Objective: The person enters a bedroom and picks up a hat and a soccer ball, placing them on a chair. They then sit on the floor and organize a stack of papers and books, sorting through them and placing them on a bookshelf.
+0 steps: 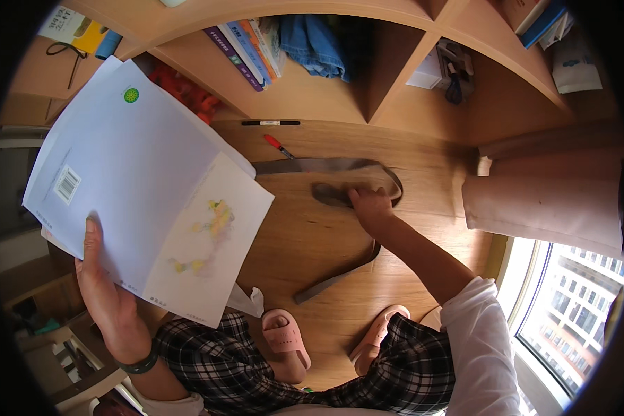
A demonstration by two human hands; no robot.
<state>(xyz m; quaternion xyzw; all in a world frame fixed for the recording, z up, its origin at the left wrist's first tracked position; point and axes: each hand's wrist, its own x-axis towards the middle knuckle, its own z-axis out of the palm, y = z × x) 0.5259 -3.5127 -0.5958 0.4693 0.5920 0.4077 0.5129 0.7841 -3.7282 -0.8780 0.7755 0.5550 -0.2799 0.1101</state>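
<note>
My left hand (106,291) holds a thin white booklet (151,166) by its lower edge at the left, thumb on top. The booklet's cover bears a barcode, a green round mark and a faint yellow drawing. Over the wooden floor, my right hand (370,203) grips a dark grey strap (327,165), its fingers blurred around a loop. One length of the strap runs left until the booklet hides it; another trails down towards my feet. Near the strap lie a red-capped marker (275,143) and a black pen (270,123).
A wooden shelf unit (395,78) holds upright books (239,57), blue denim cloth (314,47) and scissors (453,86). Red cloth (187,91) shows behind the booklet. Curtain (543,203) and window (567,301) are at the right. Pink slippers (286,338) are on my feet.
</note>
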